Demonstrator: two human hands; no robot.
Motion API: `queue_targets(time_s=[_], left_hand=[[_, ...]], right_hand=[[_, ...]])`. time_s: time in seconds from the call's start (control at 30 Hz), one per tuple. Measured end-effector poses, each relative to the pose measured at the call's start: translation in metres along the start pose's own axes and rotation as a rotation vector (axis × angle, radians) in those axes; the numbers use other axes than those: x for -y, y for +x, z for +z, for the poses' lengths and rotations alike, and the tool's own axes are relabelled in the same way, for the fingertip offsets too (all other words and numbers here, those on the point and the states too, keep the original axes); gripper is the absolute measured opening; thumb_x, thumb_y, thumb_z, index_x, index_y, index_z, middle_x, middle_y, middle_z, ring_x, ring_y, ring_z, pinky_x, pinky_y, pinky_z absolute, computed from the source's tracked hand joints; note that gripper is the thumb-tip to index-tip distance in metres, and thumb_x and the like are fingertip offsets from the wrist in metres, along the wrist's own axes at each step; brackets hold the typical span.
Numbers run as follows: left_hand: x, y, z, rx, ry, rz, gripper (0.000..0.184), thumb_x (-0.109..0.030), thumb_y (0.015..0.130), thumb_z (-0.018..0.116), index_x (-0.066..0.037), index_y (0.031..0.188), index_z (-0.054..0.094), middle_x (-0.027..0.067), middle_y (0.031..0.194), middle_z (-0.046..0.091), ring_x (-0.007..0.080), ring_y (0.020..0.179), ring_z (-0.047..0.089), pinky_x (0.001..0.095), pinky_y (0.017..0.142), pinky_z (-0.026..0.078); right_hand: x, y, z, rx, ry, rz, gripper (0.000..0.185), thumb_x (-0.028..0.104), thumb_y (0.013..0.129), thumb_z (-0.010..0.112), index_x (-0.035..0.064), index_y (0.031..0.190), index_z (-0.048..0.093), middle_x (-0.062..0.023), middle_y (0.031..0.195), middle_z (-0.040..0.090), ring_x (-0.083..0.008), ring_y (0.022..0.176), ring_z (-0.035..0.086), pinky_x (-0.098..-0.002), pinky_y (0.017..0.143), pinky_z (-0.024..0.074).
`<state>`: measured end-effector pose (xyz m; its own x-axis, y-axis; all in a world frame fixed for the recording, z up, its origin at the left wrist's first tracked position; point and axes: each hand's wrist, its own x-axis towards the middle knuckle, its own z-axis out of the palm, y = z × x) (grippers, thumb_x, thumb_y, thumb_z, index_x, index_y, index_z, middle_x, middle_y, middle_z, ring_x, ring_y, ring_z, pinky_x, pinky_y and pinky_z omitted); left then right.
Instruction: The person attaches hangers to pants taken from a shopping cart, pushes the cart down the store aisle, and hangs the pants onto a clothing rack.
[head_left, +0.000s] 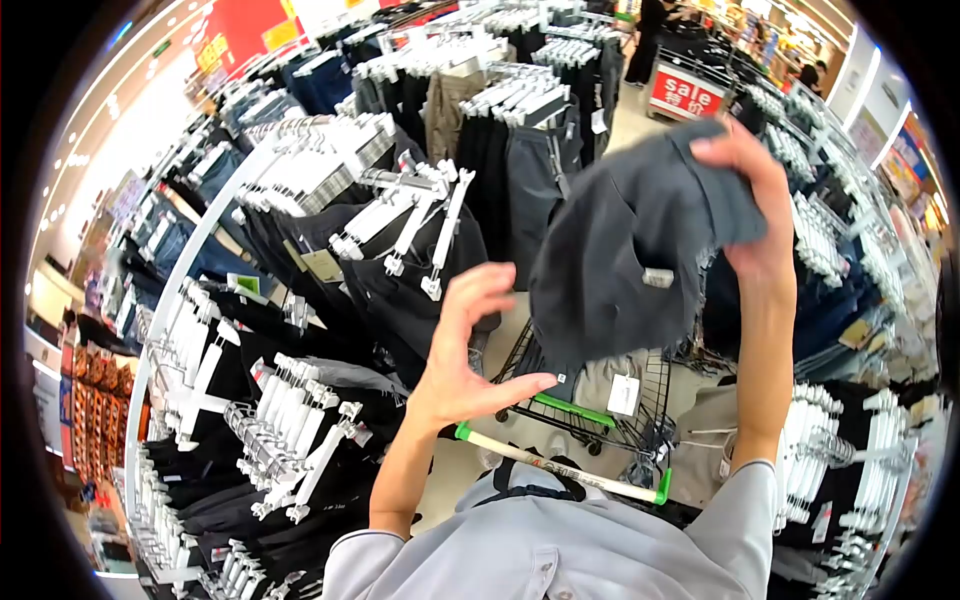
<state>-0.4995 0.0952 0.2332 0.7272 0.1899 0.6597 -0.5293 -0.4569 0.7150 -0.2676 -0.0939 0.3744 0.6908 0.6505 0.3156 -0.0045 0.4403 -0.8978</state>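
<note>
My right hand (750, 185) grips the upper edge of bunched dark grey trousers (615, 250), raised in front of me. The cloth hangs in folds, with a small pale label on it and a frayed-looking edge. To the left of the cloth is my left hand (465, 350), fingers and thumb spread apart, holding nothing. Below the trousers stands a shopping cart (650, 400) of black wire, its pale handle (560, 467) capped in green. Light-coloured clothing with a white tag (623, 395) lies in the cart.
Racks of trousers on white hangers (320, 165) crowd the left side and the back. More hangers (815, 440) line the right, close to my right arm. A red sale sign (686, 93) stands in the far aisle. Near it is a person in dark clothes (648, 40).
</note>
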Motion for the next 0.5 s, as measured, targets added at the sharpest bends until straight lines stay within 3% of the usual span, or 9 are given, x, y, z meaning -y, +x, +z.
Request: queue_targets(time_s=[0.1, 0.17, 0.23, 0.3, 0.37, 0.4, 0.47, 0.5], left_hand=[[-0.039, 0.042, 0.004, -0.034, -0.003, 0.123, 0.114, -0.027, 0.062, 0.099, -0.001, 0.150, 0.032, 0.0190, 0.147, 0.041, 0.0318, 0.135, 0.048, 0.0465, 0.104, 0.048], [-0.065, 0.064, 0.015, -0.102, 0.041, 0.039, 0.112, -0.028, 0.068, 0.095, -0.004, 0.153, 0.026, 0.0213, 0.148, 0.042, 0.0320, 0.135, 0.048, 0.0488, 0.104, 0.047], [-0.072, 0.080, 0.022, -0.162, 0.156, -0.037, 0.106, -0.028, 0.073, 0.092, -0.003, 0.152, 0.027, 0.0202, 0.145, 0.046, 0.0305, 0.131, 0.051, 0.0468, 0.103, 0.047], [-0.070, 0.091, 0.023, -0.197, 0.399, -0.002, 0.086, -0.023, 0.082, 0.085, 0.000, 0.148, 0.033, 0.0187, 0.130, 0.058, 0.0251, 0.116, 0.061, 0.0372, 0.100, 0.048], [-0.055, 0.099, 0.020, -0.227, 0.279, 0.007, 0.070, -0.014, 0.087, 0.079, 0.000, 0.141, 0.039, 0.0170, 0.120, 0.063, 0.0224, 0.106, 0.064, 0.0337, 0.096, 0.049], [-0.059, 0.100, 0.013, -0.218, 0.237, -0.056, 0.057, -0.008, 0.088, 0.071, 0.003, 0.135, 0.040, 0.0246, 0.105, 0.066, 0.0352, 0.098, 0.069, 0.0405, 0.090, 0.053], [-0.041, 0.101, -0.006, -0.244, 0.194, -0.050, 0.041, -0.004, 0.091, 0.067, 0.001, 0.127, 0.049, 0.0146, 0.101, 0.069, 0.0223, 0.090, 0.068, 0.0343, 0.081, 0.054], [-0.041, 0.104, -0.015, -0.251, 0.173, -0.044, 0.034, -0.003, 0.093, 0.067, 0.001, 0.124, 0.053, 0.0102, 0.101, 0.069, 0.0167, 0.088, 0.067, 0.0317, 0.078, 0.054]], right_hand=[[0.013, 0.006, 0.041, 0.049, -0.093, -0.182, 0.005, 0.007, 0.086, 0.069, 0.0032, 0.085, 0.067, -0.0005, 0.084, 0.067, -0.0087, 0.076, 0.064, -0.0237, 0.073, 0.0495], [0.007, 0.007, 0.060, 0.105, -0.140, -0.211, 0.006, 0.006, 0.089, 0.070, 0.0028, 0.094, 0.069, -0.0013, 0.086, 0.071, -0.0085, 0.076, 0.068, -0.0230, 0.074, 0.0537], [-0.003, 0.006, 0.078, 0.097, -0.171, -0.186, 0.005, 0.008, 0.090, 0.071, 0.0052, 0.088, 0.067, 0.0003, 0.084, 0.070, -0.0052, 0.075, 0.066, -0.0211, 0.069, 0.0511], [-0.016, 0.009, 0.094, 0.055, -0.185, -0.231, 0.018, 0.014, 0.086, 0.074, 0.0031, 0.076, 0.064, 0.0020, 0.070, 0.062, -0.0050, 0.064, 0.057, -0.0226, 0.060, 0.0454], [-0.026, 0.011, 0.099, 0.049, -0.276, -0.227, 0.022, 0.016, 0.088, 0.073, 0.0034, 0.074, 0.063, 0.0028, 0.070, 0.060, -0.0037, 0.064, 0.054, -0.0237, 0.058, 0.0431], [-0.028, 0.010, 0.099, 0.076, -0.320, -0.199, 0.022, 0.017, 0.089, 0.073, 0.0032, 0.075, 0.063, 0.0026, 0.070, 0.060, -0.0038, 0.064, 0.054, -0.0237, 0.058, 0.0432], [-0.028, 0.006, 0.105, 0.123, -0.329, -0.094, 0.027, 0.025, 0.092, 0.074, 0.0019, 0.082, 0.066, 0.0014, 0.074, 0.062, -0.0056, 0.068, 0.059, -0.0237, 0.061, 0.0468], [-0.027, 0.002, 0.108, 0.193, -0.273, -0.110, 0.034, 0.032, 0.093, 0.075, -0.0013, 0.092, 0.068, -0.0007, 0.080, 0.066, -0.0090, 0.077, 0.065, -0.0260, 0.074, 0.0539]])
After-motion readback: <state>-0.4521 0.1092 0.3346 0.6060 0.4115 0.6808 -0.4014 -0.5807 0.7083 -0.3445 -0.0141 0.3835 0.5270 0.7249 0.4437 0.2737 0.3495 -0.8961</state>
